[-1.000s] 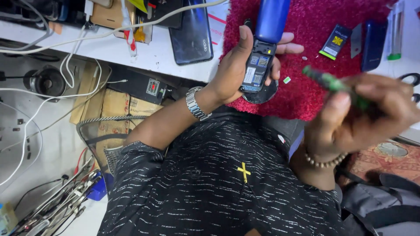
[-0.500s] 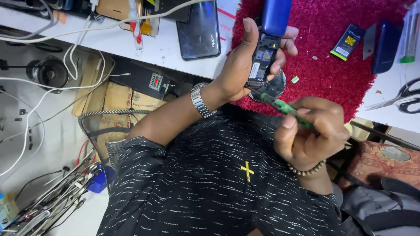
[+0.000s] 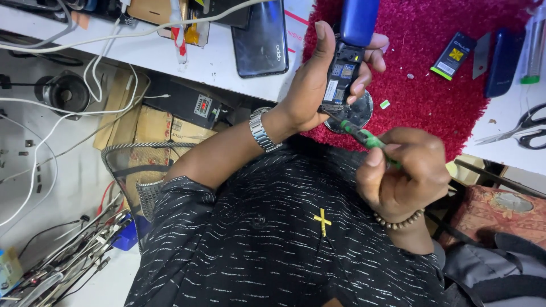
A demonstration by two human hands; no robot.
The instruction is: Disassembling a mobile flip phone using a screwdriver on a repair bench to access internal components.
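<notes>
The person holds a small blue phone point(image 3: 348, 54) in the left hand point(image 3: 318, 85), above the near edge of the red mat point(image 3: 432, 85). The fingers are wrapped round the phone's body, thumb on one side, the other fingers on the other side. The back cover is already off and the battery bay is empty, so the inside parts are open to see. A small black battery point(image 3: 453, 55) lies on the mat, to the right of the phone and apart from it. A dark blue piece point(image 3: 503, 55), maybe the cover, lies further right at the mat's edge; I cannot tell this for sure.

The right hand point(image 3: 405, 170) is closed round a green screwdriver point(image 3: 368, 139), pinching it between thumb and fingers. It is just off the mat, on the person's side. The tip meets the lower end of the phone, or comes very near it; I cannot tell which.

So, in my judgement, the opening is done and the work inside the phone is under way. The putting together of battery and cover is left.

The phone's long axis runs from the person's body toward the mat's far side, almost straight, with the open back turned up to the camera. The screwdriver's long axis is slanted, and its tip points up and left to the phone.

A black smartphone point(image 3: 261, 37) lies face up on the white table, left of the mat. Scissors point(image 3: 520, 132) lie to the right of the mat.
</notes>
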